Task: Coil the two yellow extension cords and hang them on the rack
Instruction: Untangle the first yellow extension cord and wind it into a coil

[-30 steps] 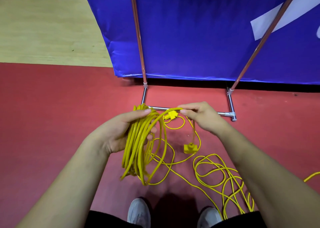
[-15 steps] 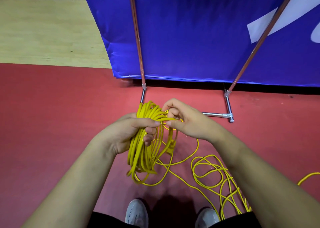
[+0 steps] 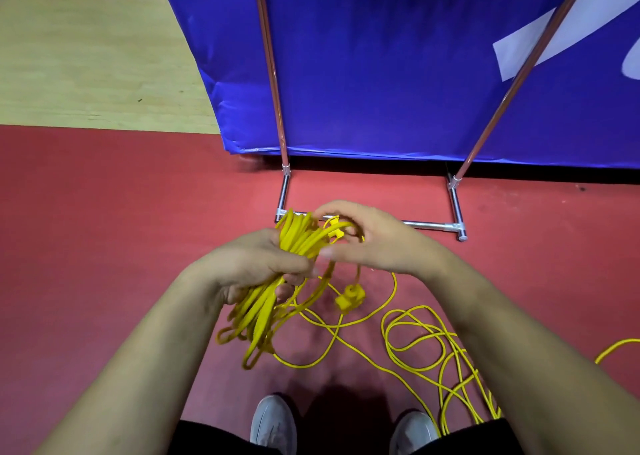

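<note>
On the red floor [image 3: 86, 246] in front of me, the biggest thing at twelve o'clock is the blue banner [image 3: 381, 66], and the rack [image 3: 429, 226] stands just before it: two slanted poles rising out of view and a low chrome foot bar on the floor. I judge I am standing this close so the finished coil needs only a short lift to hang.

At five o'clock the second cord [image 3: 436, 343] sprawls in loose loops beside my grey shoes [image 3: 275, 423], uncoiled and well apart from my hands; it is left there, I think, so one cord can be finished first.

At the centre is the coil [image 3: 263, 302], a thick bundle of yellow turns hanging towards seven o'clock. My left hand [image 3: 256, 267] is clenched around its upper part, palm turned inward and forearm angled up from eight o'clock, acting as the fixed anchor. My right hand [image 3: 377, 243] curls over the top at one o'clock, fingers pinching the last strand against the bundle, wrist bent downward, presumably laying the final turn.

Smallest, a yellow plug [image 3: 349, 298] dangles on a short tail just below my right hand.
</note>
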